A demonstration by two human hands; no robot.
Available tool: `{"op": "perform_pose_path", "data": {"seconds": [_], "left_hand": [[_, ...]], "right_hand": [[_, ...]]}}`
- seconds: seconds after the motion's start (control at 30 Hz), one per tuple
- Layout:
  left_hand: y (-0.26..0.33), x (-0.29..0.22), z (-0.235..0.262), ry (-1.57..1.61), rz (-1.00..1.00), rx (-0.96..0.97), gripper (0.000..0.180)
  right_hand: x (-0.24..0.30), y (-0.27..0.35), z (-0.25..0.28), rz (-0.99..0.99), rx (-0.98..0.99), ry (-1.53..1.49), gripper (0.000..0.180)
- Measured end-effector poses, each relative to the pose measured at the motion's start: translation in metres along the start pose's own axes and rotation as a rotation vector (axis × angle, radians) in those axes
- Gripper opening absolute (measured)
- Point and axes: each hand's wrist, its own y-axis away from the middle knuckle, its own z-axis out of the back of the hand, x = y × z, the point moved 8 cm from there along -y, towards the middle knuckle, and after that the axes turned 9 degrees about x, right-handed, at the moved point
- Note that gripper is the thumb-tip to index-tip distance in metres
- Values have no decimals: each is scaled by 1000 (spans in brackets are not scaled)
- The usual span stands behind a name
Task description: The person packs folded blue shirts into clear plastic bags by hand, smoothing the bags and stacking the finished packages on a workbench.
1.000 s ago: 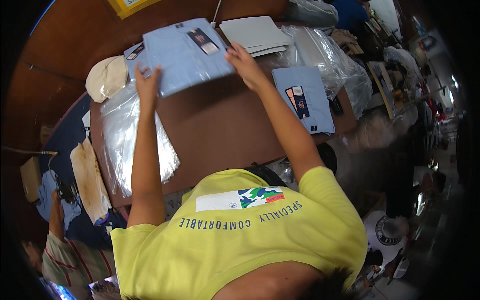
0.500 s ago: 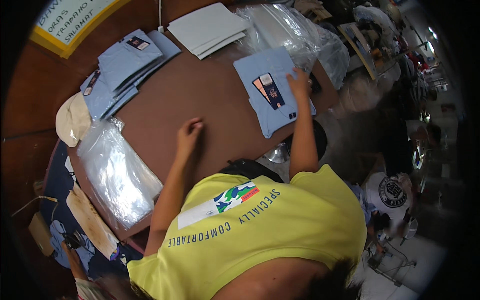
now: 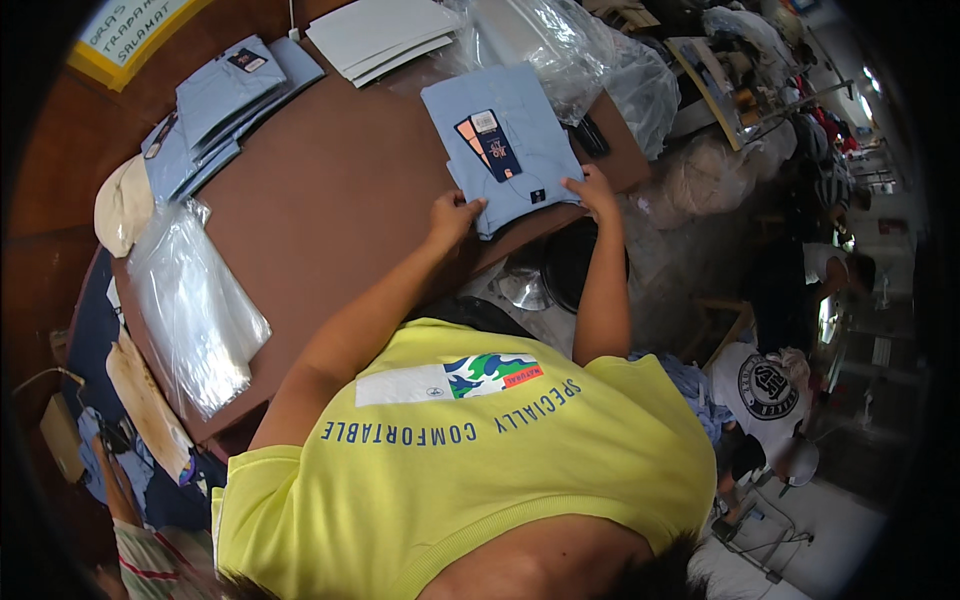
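A folded light-blue garment (image 3: pixel 455 105) lies on the brown table, with dark and orange hang tags (image 3: pixel 497 150) on top and a small dark label near its front edge. My left hand (image 3: pixel 455 218) is closed on the garment's near left corner, thumb and fingers pinched together. At the near right corner, my right hand (image 3: pixel 597 194) grips the fabric between thumb and fingers. The fingertips beneath the cloth are hidden.
Folded blue garments (image 3: pixel 225 95) are stacked at the far left, near a beige cap (image 3: pixel 125 205) and clear plastic bags (image 3: pixel 195 310). White sheets (image 3: pixel 380 38) and more clear plastic (image 3: pixel 540 45) lie at the back. A black object (image 3: pixel 590 137) sits beside the garment. Other people work around the table (image 3: pixel 330 190).
My left hand has moved right, from over the bare table to the garment's near left corner. My right hand has slid from the garment's right side to its near right corner.
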Motion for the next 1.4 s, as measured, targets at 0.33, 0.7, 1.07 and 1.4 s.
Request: {"op": "perform_pose_path", "data": {"seconds": [0.33, 0.7, 1.07, 1.4], "left_hand": [[20, -21, 2, 18, 62, -88, 30], [22, -9, -10, -52, 189, -163, 27], [37, -32, -2, 20, -94, -346, 69], [25, -36, 3, -64, 52, -91, 34]], "right_hand": [[12, -10, 9, 31, 152, 128, 49], [7, -14, -3, -20, 239, -53, 45], [13, -17, 9, 28, 220, -68, 42], [10, -10, -7, -13, 312, -212, 38]]}}
